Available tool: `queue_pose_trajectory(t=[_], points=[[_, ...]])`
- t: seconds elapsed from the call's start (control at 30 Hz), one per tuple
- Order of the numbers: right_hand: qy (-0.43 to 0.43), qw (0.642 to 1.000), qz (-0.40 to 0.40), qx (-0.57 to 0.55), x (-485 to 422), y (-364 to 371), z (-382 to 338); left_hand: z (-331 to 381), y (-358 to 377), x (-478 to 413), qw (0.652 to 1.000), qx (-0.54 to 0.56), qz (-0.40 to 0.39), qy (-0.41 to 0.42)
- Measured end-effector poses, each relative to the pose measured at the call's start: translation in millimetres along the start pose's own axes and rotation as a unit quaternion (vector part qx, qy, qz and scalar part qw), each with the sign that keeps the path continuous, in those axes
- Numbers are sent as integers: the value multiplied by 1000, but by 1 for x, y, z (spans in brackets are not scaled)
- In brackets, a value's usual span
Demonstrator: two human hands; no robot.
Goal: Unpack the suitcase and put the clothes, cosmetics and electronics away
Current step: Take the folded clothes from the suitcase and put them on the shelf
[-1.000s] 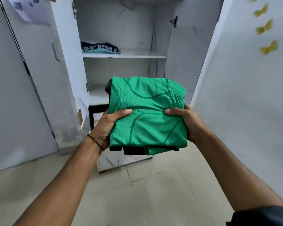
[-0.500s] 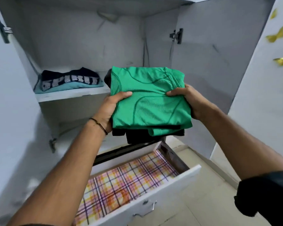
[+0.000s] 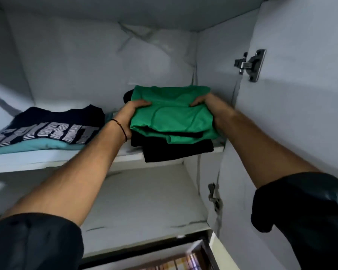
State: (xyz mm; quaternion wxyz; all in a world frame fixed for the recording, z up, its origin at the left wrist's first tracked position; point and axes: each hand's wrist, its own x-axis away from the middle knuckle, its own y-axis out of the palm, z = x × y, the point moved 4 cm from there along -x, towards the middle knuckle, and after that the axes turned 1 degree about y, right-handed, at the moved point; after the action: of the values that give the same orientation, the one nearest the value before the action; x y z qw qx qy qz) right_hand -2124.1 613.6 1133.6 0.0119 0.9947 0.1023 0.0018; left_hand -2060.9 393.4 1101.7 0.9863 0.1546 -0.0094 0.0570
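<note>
Now, hands: left hand (image 3: 129,115) and right hand (image 3: 207,104) each clutch the clothes stack (image 3: 172,121), centre frame.
Stack: looks soft, light, floppy; hold both sides.

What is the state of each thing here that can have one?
green shirt: folded, atop black clothes, held at the upper shelf.
black clothes: folded, overhanging the shelf edge.
left hand: grips the green shirt.
right hand: grips the green shirt.
printed shirt: folded, on a teal garment.
cupboard door: open.
drawer: open.
</note>
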Motion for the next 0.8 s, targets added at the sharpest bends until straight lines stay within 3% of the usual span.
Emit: queue_pose_trajectory(t=[0.23,0.33,0.4,0.5,0.57,0.63,0.7,0.8], points=[[-12,997,61,49,-89,-10,-4,2,-14,-99,999,-14,44,5],[-32,980,120,157,-100,-11,-5,1,-8,-96,991,-94,92,38],[-83,929,193,305,-101,-10,-6,-1,-9,-94,954,-246,150,79],[-178,828,247,470,-95,0,-9,3,-15,-97,836,-493,203,129],[-217,781,217,544,-97,10,-8,7,-10,-97,751,-608,199,162],[-229,778,150,565,-101,18,-8,7,4,-97,686,-681,165,194],[-189,799,39,570,-102,26,1,-3,16,-104,683,-705,87,171],[-83,775,-76,622,-101,22,33,-32,9,-114,726,-684,-26,73]])
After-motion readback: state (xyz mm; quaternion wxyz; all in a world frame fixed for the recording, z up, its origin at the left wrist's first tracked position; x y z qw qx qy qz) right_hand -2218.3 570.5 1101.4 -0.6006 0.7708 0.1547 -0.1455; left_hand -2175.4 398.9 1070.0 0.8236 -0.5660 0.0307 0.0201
